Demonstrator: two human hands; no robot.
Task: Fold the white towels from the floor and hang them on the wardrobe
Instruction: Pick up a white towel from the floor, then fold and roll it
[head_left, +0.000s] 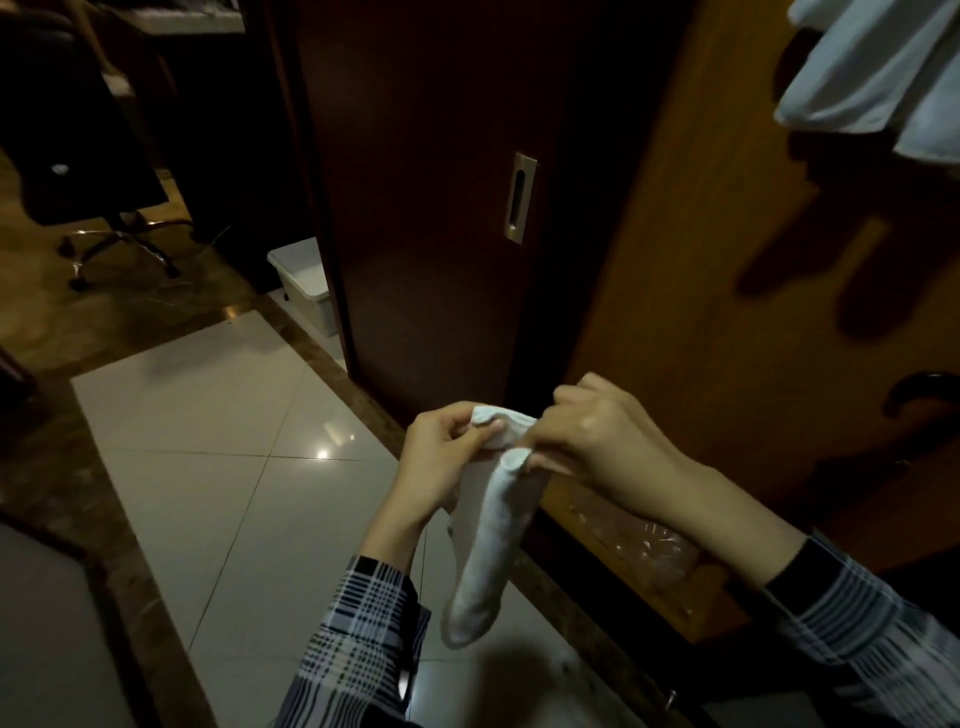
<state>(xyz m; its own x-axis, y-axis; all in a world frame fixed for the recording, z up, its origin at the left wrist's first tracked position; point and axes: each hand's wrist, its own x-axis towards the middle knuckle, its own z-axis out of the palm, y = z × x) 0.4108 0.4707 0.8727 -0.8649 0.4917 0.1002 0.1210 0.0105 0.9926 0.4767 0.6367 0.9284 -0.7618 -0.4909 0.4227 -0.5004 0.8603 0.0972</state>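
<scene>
A small white towel (485, 540) hangs folded lengthwise between both hands, low in the middle of the view. My left hand (441, 462) pinches its top left corner with thumb and fingers. My right hand (597, 431) pinches the top edge just to the right. The towel's lower end dangles above the floor tiles. Other white towels (872, 73) hang at the top right over the light wooden wardrobe door (701, 260). The dark sliding wardrobe door (431, 208) stands straight ahead, with a metal recessed handle (519, 197).
A white plastic bin (304, 283) sits on the floor left of the dark door. An office chair (93, 171) stands at the far left. A clear plastic bag (639, 545) lies in the wardrobe's base. A dark curved handle (919, 395) is on the light door.
</scene>
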